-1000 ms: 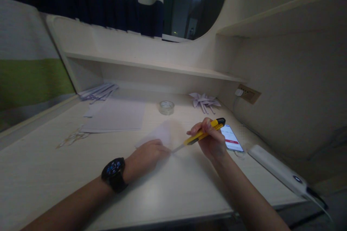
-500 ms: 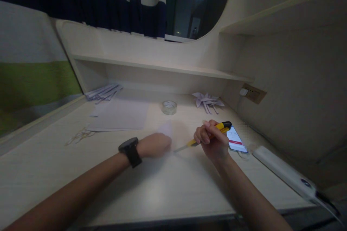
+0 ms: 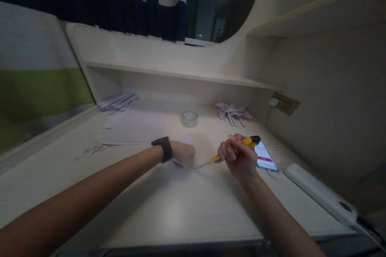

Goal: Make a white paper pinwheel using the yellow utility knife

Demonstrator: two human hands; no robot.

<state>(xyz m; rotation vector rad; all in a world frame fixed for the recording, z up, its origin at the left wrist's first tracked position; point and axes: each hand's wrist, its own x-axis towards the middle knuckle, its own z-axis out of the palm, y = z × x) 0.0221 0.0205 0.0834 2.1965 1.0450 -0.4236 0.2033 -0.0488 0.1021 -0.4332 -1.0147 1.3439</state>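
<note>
Pale wood-grain desk (image 3: 187, 209), set into an alcove. Low shelf (image 3: 181, 74) along the desk's far edge, running to the right wall; a second, higher shelf (image 3: 313, 12) on the right wall. Wall socket (image 3: 285, 103) with a white plug at the desk's far right corner. Curtain (image 3: 126, 4), white with a dark blue band, above the far edge. Dark window opening (image 3: 220, 4) beside it, showing one lit rectangle. Left wall (image 3: 36, 88) banded white and green. Room dim.

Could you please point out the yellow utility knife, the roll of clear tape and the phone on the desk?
yellow utility knife (image 3: 245, 143), head view, on the yellow handle near its black end.
roll of clear tape (image 3: 189, 119), head view, on its top rim.
phone (image 3: 265, 157), head view, on the lit screen.
</note>
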